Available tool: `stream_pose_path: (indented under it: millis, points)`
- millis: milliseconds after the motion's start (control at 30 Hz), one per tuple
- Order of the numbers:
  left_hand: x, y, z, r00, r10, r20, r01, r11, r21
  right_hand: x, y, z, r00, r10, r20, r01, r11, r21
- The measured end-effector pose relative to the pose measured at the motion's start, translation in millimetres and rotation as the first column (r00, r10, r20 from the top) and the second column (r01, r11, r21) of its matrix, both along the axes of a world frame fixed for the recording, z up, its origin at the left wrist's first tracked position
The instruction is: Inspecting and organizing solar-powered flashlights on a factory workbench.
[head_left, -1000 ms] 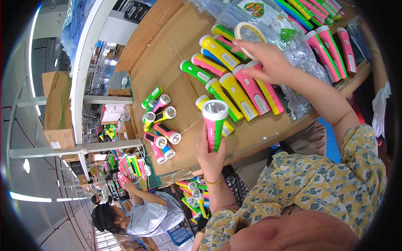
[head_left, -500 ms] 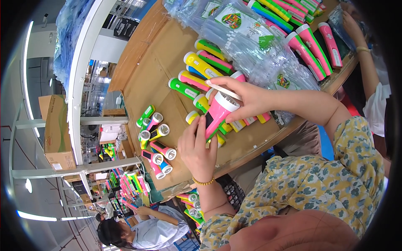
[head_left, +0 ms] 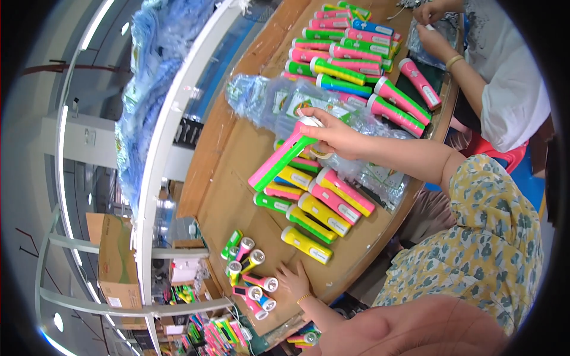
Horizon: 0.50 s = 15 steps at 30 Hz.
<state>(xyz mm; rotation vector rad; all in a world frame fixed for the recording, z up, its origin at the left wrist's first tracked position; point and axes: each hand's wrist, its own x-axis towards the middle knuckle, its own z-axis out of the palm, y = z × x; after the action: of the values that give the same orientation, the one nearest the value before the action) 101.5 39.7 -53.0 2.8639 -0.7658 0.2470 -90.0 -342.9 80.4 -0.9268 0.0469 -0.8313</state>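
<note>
My right hand (head_left: 335,137) is closed round the white head of a pink and green flashlight (head_left: 276,163), its body slanting down to the left above the table. A pale ring-shaped piece (head_left: 321,154) shows under the same hand. Lower down, my left hand (head_left: 294,283) has its fingers spread at the cardboard-topped table, beside a cluster of flashlights with their lenses up, such as a pink one (head_left: 261,281). Several yellow, green and pink flashlights, among them a yellow one (head_left: 307,245), lie in a row between my hands.
Clear plastic bags (head_left: 279,104) with printed cards lie across the table. Beyond them are rows of flashlights (head_left: 362,47). A co-worker's hands (head_left: 436,41) hold a plastic bag at the far right. A wooden ledge (head_left: 205,160) edges the table's left side.
My left hand has let go of the flashlight and moved down to the lens-up cluster. My right hand has carried the flashlight away toward the bags. The view has shifted.
</note>
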Motion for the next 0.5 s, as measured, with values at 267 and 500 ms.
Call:
stream_pose_path:
  millis: [267, 500]
  points:
    - [-1.8, -6.2, -16.8, 0.996, 0.066, 0.055, -0.059, 0.992, -0.114, -15.5, -45.7, 90.6, 0.955, -0.296, -0.005, 0.288, 0.933, -0.217]
    - [23.4, -1.9, -32.3, 0.996, 0.077, 0.046, -0.062, 0.962, -0.266, -31.5, -80.8, 188.2, 0.860, -0.486, 0.155, 0.510, 0.805, -0.304]
